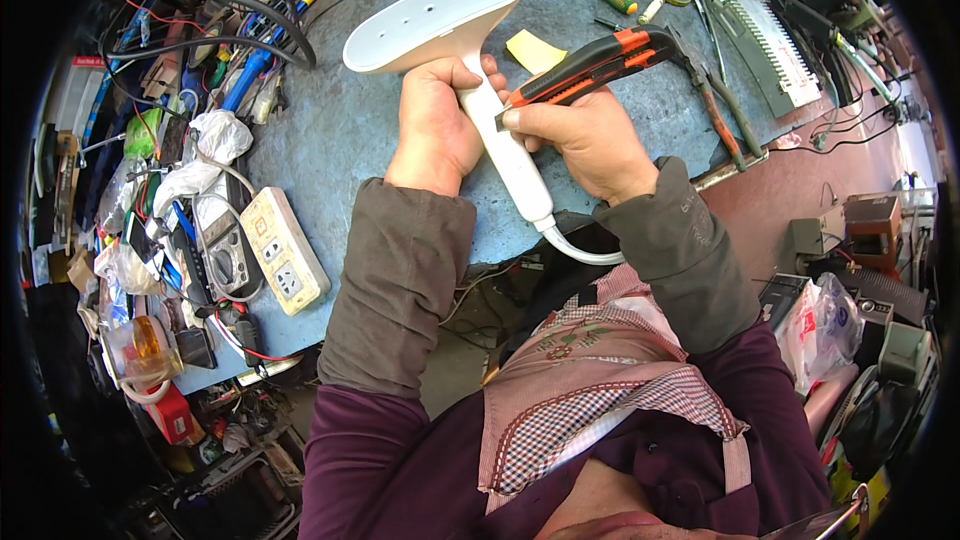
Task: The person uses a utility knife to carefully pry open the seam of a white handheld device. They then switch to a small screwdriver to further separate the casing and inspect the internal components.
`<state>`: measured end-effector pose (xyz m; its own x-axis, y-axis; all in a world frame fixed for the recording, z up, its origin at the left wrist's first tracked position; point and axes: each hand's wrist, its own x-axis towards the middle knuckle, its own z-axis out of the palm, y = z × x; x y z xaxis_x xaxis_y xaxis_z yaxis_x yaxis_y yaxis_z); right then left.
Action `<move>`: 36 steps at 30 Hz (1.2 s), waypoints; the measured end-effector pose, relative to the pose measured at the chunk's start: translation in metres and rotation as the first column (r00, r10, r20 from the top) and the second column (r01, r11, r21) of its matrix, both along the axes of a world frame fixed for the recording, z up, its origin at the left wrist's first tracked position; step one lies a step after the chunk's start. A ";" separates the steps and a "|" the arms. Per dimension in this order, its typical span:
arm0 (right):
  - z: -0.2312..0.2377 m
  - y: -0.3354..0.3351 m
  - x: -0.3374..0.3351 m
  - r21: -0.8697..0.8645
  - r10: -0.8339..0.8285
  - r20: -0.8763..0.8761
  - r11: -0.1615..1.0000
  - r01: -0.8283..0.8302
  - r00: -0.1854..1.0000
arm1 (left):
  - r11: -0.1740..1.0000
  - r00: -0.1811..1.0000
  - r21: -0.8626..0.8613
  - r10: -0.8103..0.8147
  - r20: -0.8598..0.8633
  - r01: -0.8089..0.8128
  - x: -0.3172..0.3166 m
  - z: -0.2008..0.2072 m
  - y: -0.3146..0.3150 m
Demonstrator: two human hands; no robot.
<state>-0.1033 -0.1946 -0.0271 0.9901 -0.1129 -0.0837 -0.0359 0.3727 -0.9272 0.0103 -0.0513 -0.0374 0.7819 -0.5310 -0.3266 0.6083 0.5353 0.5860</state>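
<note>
White steamer (511,162) braced above my blue bench (350,145), knife (592,65) at its handle.

My left hand (437,125) is curled closed round the steamer's neck, presumably to keep it from turning; my right hand (592,145) pinches the black-and-orange knife firmly, thumb low near the blade, likely for control. Whether the edge bites into the plastic I can't quite tell. The hose (580,252) trails toward my apron (600,360), out of the way.
</note>
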 end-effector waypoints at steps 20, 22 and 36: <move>-0.004 0.007 -0.005 -0.063 -0.108 0.085 0.992 0.113 0.990 | 1.000 1.000 -0.028 0.002 -0.015 -0.002 -0.003 0.002 0.001; -0.006 0.004 -0.004 -0.035 -0.116 0.099 0.992 0.120 0.988 | 1.000 1.000 -0.029 -0.004 -0.006 0.004 -0.002 0.002 0.000; -0.010 0.001 -0.004 -0.094 -0.039 0.087 0.995 0.047 0.995 | 1.000 1.000 -0.008 -0.004 -0.004 0.004 -0.002 0.003 0.000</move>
<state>-0.1072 -0.1936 -0.0375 0.9872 -0.1587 0.0134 0.0584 0.2819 -0.9577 0.0083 -0.0509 -0.0340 0.7782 -0.5368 -0.3260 0.6132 0.5373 0.5790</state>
